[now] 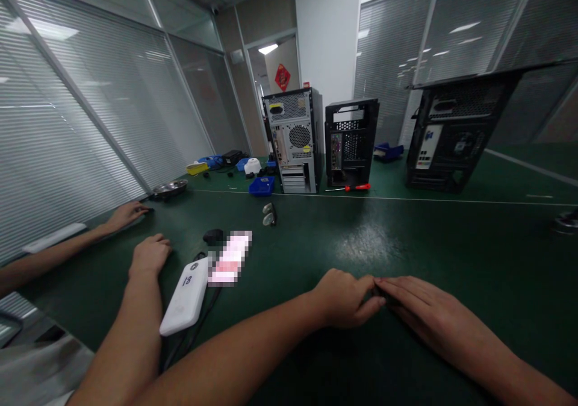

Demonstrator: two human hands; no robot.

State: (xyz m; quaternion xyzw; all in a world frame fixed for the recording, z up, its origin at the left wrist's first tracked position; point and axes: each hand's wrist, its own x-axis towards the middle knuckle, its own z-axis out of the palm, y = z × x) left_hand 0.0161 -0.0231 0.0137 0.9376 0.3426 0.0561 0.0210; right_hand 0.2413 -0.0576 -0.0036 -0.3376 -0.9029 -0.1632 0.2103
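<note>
My left hand [345,297] is closed in a pinch, thumb and index finger meeting at a small dark thing [378,293], mostly hidden and too small to name. From the right, my right hand [427,309] brings its long, pressed-together fingers to the same spot, fingertips touching the left fingertips; its thumb is hidden. Both hands are low over the dark green table [311,237]. To the left of my left hand lie a white power bank [187,294] marked 18 and a blurred-out phone-like slab [231,258], with a dark cable [205,318] beside them.
Another person's hands [151,252] rest at left. A black mouse-like object [214,236] and glasses [270,214] lie mid-table. Behind stand computer cases [293,141], a red-handled screwdriver [356,187], blue trays [262,186] and a metal dish [170,188].
</note>
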